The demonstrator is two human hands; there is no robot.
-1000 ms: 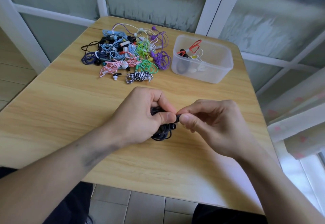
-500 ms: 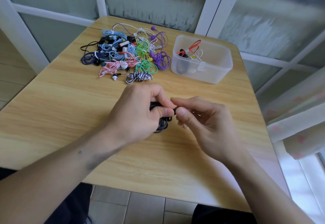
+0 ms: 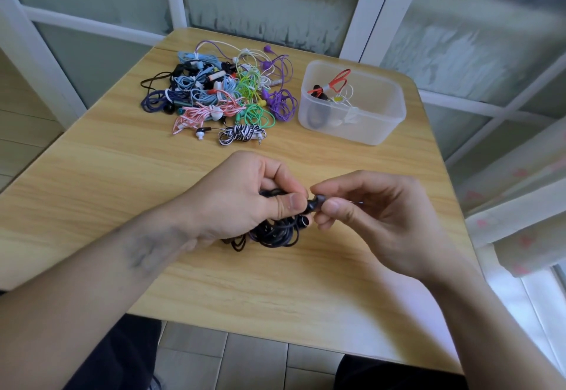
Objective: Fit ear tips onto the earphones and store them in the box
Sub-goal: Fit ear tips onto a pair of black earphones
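My left hand (image 3: 245, 196) grips a coiled black earphone (image 3: 275, 233) just above the middle of the wooden table (image 3: 92, 181); its cable loops hang below my fingers. One bare earbud end shows under my thumb. My right hand (image 3: 367, 215) pinches a small black ear tip (image 3: 317, 201) between thumb and forefinger, right against the earbud held in my left hand. The clear plastic box (image 3: 382, 126) stands at the back right with a red, a white and a dark earphone inside.
A heap of coloured earphones (image 3: 220, 95) lies at the back left of the table, with a black-and-white striped one (image 3: 242, 133) nearest to me. White window frames stand behind the table. The front edge of the table is close to my lap.
Both hands have shifted slightly; my right hand now holds the black ear tip visibly at the earbud, where before my fingertips covered it.
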